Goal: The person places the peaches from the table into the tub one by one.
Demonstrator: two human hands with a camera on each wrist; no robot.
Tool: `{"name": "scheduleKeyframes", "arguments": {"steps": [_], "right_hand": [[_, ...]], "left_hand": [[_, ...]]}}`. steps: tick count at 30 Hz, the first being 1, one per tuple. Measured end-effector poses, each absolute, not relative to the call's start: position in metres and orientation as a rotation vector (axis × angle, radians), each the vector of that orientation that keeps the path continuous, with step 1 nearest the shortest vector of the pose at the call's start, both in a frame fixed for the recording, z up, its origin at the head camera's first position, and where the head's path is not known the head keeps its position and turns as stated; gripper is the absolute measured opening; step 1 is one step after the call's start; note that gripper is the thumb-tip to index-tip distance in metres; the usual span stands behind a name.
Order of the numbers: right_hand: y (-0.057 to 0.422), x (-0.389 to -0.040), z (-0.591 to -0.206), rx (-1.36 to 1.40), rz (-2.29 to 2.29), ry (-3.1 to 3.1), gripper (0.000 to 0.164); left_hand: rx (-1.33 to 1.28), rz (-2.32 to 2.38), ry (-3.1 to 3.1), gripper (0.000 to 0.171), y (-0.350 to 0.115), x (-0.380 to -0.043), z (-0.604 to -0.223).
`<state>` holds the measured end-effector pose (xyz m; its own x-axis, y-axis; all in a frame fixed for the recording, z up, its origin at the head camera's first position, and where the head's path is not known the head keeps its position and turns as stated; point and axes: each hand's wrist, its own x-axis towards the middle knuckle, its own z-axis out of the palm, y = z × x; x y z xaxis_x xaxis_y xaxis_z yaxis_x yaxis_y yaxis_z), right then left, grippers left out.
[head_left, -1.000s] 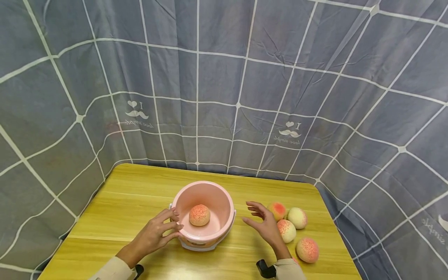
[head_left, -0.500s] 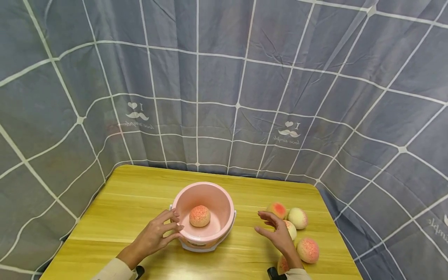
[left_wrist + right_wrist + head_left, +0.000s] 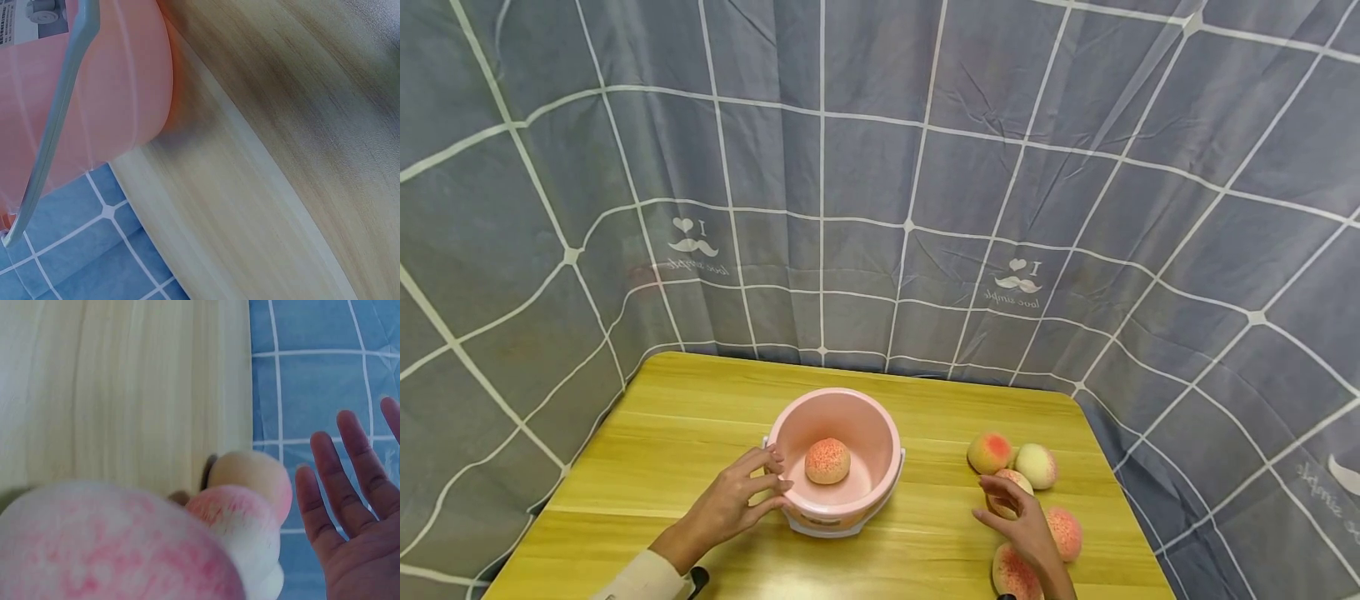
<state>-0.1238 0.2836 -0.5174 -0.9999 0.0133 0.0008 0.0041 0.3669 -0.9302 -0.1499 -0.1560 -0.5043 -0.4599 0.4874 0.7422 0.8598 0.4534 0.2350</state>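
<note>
A pink bucket [image 3: 876, 500] with a pale handle stands on the wooden table, one peach [image 3: 827, 462] lying inside it. My left hand [image 3: 733, 496] holds its left rim, fingertips over the edge; the left wrist view shows the bucket's side [image 3: 125, 81] but not the hand. At the right, my right hand [image 3: 1021, 521] hovers among several peaches, its fingers spread and holding nothing. Nearest its fingertips is a speckled peach [image 3: 1017, 481], partly hidden by them. In the right wrist view the fingers of the hand [image 3: 362, 519] stand apart from the peaches [image 3: 247, 519].
An orange-red peach [image 3: 989, 452] and a pale one [image 3: 1036, 467] lie farther back. Two more peaches flank the right wrist, a pink one [image 3: 1066, 533] and a reddish one [image 3: 1015, 571]. A grey checked curtain [image 3: 865, 250] hangs around the table [image 3: 700, 400].
My right hand has moved right and toward me, away from the bucket and over the peaches. The left hand and the bucket have stayed in place.
</note>
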Motion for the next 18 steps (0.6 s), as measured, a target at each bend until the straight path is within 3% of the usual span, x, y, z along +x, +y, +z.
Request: {"name": "scheduleKeyframes", "arguments": {"steps": [18], "right_hand": [[0.306, -0.098, -0.534, -0.257, 1.773, -2.615, 0.047]], "left_hand": [[-1.101, -0.805, -2.102, 0.034, -0.154, -0.148, -0.502]]}}
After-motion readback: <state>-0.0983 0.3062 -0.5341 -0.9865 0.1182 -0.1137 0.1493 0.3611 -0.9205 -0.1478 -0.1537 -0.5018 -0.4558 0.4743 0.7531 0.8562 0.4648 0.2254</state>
